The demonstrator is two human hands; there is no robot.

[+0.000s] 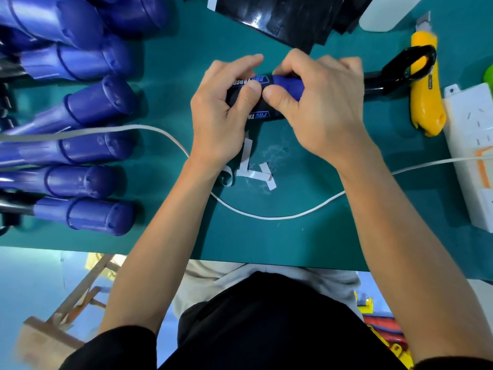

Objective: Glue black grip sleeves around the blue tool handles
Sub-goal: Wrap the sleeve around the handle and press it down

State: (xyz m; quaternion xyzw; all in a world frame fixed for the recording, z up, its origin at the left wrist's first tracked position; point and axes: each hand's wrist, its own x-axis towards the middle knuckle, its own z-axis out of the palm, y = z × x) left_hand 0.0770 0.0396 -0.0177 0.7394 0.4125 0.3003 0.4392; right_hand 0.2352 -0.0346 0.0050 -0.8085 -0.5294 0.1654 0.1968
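Head view, looking down on the teal counter (293, 241). The blue tool handle (289, 85) is held at the counter's middle, towards its far edge. Its long axis runs left to right. The black metal head (408, 66) points right and overlaps a yellow utility knife (424, 89); the butt end points left and is hidden under the left hand (221, 110).

A black grip sleeve (256, 80) with blue-and-white lettering is wrapped round the left part of the handle, while bare blue shows under the right hand (320, 108). The fingers of both hands curl round the handle. The two thumbs lie side by side, tips nearly touching: the left is pressed on the sleeve, the right at the sleeve's right edge.

Other items:
- At the left, a row of bare blue handles (98, 102), butt ends pointing right.
- At the far edge, a stack of black sleeves (280, 17).
- Near the wrists, white paper strips (256, 172).
- A white cable (266, 214) crossing the counter.
- At the right, a white power strip (472, 145).
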